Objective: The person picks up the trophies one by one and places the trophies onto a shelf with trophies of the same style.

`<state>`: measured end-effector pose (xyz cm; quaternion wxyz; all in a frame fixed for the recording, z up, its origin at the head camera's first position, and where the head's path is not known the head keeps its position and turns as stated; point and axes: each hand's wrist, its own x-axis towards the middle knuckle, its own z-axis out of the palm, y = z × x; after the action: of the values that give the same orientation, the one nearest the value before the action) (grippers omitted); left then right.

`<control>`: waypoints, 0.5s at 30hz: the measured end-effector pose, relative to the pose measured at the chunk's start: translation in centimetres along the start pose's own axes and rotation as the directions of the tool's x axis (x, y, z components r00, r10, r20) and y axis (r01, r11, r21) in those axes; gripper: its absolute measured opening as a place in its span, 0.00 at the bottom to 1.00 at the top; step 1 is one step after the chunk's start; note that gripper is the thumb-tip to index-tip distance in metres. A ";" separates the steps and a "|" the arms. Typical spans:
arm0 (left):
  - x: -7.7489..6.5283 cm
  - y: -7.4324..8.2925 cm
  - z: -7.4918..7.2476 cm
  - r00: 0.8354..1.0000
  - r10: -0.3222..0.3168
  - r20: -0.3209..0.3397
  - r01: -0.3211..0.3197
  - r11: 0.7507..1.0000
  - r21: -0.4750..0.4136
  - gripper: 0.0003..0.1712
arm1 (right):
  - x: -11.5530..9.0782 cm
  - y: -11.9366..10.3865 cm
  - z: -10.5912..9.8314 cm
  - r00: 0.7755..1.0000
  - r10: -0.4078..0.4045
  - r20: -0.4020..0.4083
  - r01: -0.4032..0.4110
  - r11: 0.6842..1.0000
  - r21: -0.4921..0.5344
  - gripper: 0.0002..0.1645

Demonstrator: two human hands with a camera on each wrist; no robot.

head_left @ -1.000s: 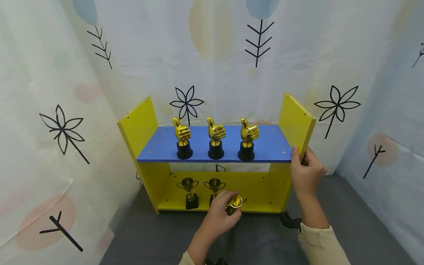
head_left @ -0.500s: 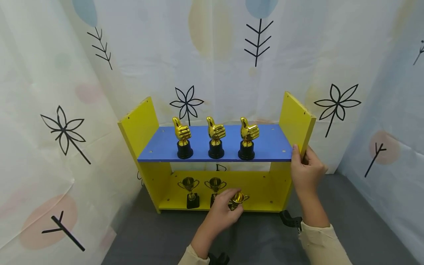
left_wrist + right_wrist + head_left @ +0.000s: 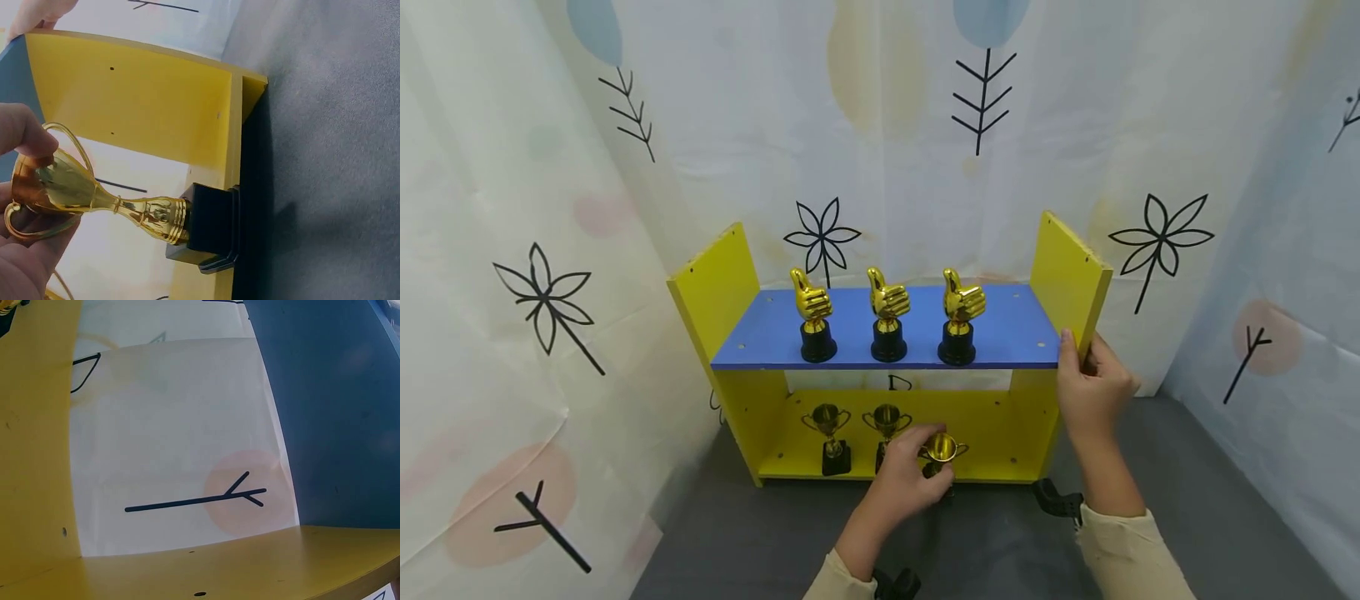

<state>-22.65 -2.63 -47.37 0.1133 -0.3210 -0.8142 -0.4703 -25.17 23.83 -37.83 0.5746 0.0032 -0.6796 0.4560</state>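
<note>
My left hand grips a gold trophy cup by its bowl at the front of the lower shelf. The left wrist view shows thumb and fingers on either side of the bowl, and the cup's black base overlapping the shelf's front edge. My right hand holds the front edge of the yellow right side panel, level with the blue shelf. Two matching trophy cups stand on the lower yellow shelf: one at left, the other partly hidden by my left hand.
Three gold thumbs-up trophies stand in a row on the blue upper shelf. The unit's left side panel is yellow too. Grey floor covering lies in front, and a patterned white curtain surrounds the unit.
My left hand has moved slightly forward and right with the trophy cup, toward the lower shelf. The cup's tilt has changed a little. My right hand stays on the side panel.
</note>
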 end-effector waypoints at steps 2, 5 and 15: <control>0.0 -0.1 0.2 1.000 0.006 -0.007 -0.006 1.000 -0.013 0.29 | 0.0 0.1 -0.1 1.000 -0.009 0.011 0.009 1.000 -0.004 0.16; 0.0 -0.2 0.6 1.000 -0.002 -0.021 0.001 0.999 -0.054 0.28 | 0.0 0.0 0.0 1.000 -0.007 0.003 0.007 1.000 -0.008 0.16; 0.1 -1.0 1.9 0.991 -0.119 -0.057 0.102 0.964 -0.246 0.27 | 0.0 -1.0 0.4 0.999 0.014 -0.038 -0.015 1.000 -0.021 0.12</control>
<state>-23.11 -1.39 -49.05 0.0756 -0.2695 -0.7628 -0.5829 -24.98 22.99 -37.22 0.5841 -0.0164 -0.6734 0.4529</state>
